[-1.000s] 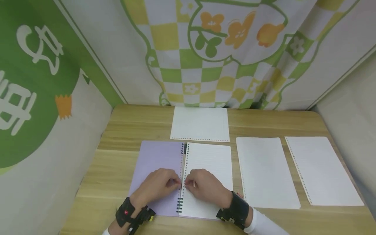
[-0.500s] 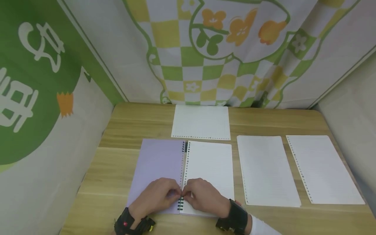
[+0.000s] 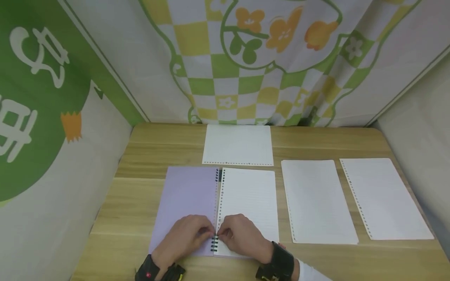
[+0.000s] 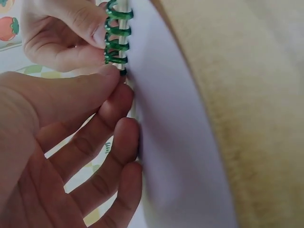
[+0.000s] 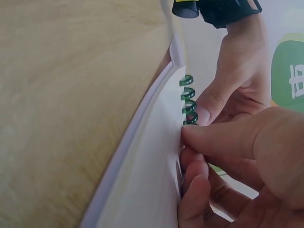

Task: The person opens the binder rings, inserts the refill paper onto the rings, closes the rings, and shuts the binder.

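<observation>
A ring-bound notebook lies open on the wooden table, its purple cover (image 3: pixel 191 191) to the left and a stack of punched, lined pages (image 3: pixel 250 195) to the right. Green binder rings (image 3: pixel 213 246) show at the near end of its spine, while dark ones (image 3: pixel 217 175) show at the far end. My left hand (image 3: pixel 189 235) pinches the green rings from the cover side, thumb and index fingertip at the last visible ring (image 4: pixel 114 59). From the page side, my right hand (image 3: pixel 242 237) pinches the same spot, thumb tip just below the green coils (image 5: pixel 189 105).
One loose punched sheet (image 3: pixel 237 145) lies sideways beyond the notebook. To the right are a stack of punched paper (image 3: pixel 319 201) and another punched sheet or stack (image 3: pixel 386 198). A patterned curtain (image 3: pixel 228 70) hangs behind the table's far edge.
Both hands have moved down the spine toward the near green rings, and their fingertips have come closer together. Over the last half second they stay at about the same place.
</observation>
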`<action>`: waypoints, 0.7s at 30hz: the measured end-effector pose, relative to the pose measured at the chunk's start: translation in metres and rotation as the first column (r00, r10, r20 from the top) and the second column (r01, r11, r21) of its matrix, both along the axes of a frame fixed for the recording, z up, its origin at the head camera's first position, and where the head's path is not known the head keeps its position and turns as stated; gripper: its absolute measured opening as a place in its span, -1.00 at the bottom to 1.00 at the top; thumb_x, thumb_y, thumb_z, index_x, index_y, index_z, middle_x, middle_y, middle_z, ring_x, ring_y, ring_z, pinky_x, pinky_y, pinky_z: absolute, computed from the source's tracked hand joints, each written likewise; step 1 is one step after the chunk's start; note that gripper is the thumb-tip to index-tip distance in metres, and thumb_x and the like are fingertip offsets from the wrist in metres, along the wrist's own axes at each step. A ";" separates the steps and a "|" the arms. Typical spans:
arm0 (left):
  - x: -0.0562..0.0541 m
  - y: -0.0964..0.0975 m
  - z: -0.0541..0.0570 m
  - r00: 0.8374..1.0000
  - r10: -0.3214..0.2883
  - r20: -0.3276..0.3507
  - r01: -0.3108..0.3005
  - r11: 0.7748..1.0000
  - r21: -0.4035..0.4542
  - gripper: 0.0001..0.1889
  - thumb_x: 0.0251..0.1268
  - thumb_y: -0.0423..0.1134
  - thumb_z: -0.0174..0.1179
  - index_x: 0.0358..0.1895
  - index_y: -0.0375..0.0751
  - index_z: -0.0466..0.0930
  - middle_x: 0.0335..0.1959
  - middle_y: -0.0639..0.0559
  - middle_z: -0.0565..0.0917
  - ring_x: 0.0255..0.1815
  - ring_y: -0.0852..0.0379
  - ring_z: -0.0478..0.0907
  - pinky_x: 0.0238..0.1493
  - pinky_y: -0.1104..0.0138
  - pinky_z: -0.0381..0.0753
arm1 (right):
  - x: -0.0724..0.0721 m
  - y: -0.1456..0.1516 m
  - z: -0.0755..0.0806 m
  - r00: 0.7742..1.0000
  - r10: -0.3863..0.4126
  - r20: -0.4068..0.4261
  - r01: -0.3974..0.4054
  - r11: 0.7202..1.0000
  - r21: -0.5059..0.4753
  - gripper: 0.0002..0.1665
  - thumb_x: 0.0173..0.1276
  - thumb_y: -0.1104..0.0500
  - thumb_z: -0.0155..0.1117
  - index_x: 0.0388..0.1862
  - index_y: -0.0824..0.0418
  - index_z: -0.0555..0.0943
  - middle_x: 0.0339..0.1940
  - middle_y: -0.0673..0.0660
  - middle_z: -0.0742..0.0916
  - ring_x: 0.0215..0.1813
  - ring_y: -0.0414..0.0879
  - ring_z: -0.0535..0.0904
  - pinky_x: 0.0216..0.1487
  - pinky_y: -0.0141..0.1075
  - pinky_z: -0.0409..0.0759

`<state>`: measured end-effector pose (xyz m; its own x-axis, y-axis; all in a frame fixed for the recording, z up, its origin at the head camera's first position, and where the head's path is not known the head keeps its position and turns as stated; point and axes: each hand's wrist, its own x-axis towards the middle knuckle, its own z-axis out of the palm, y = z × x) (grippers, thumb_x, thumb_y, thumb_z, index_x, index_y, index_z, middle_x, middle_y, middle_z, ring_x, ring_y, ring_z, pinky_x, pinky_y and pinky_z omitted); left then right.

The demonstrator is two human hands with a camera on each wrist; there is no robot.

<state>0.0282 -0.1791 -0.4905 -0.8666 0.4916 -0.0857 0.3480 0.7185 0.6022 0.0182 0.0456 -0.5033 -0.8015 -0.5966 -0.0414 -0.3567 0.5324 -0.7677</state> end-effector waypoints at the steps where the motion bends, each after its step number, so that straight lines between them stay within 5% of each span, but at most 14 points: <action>1: 0.001 0.000 0.000 1.000 0.005 -0.003 -0.005 1.000 -0.001 -0.95 0.31 -0.11 0.48 -0.27 0.07 0.83 -0.28 0.40 0.79 -0.18 0.38 0.68 -0.08 0.28 0.68 | 0.000 0.000 0.000 1.000 0.002 -0.009 -0.002 1.000 0.000 -0.83 0.26 0.37 0.51 -0.32 0.11 0.87 -0.34 -0.10 0.82 -0.36 -0.48 0.57 -0.33 -0.58 0.55; 14: 0.014 0.001 0.000 0.996 0.031 -0.087 -0.029 0.999 0.015 -0.87 0.30 -0.23 0.50 -0.25 0.13 0.76 -0.26 0.38 0.75 -0.15 0.37 0.65 -0.09 0.30 0.70 | 0.011 0.004 0.003 0.996 0.077 -0.041 -0.076 0.997 0.026 -0.90 0.37 0.25 0.49 -0.29 0.02 0.77 -0.36 -0.23 0.69 -0.30 -0.46 0.53 -0.23 -0.57 0.54; 21: 0.029 -0.002 0.001 0.991 -0.032 -0.131 0.041 0.997 0.069 -0.78 0.11 -0.22 0.57 -0.34 0.19 0.70 -0.35 0.48 0.65 -0.27 0.47 0.56 -0.18 0.40 0.62 | 0.026 0.003 0.002 0.982 0.151 -0.109 -0.144 0.987 0.072 -0.92 0.35 0.14 0.57 -0.28 -0.04 0.78 -0.34 -0.28 0.68 -0.28 -0.51 0.51 -0.22 -0.64 0.48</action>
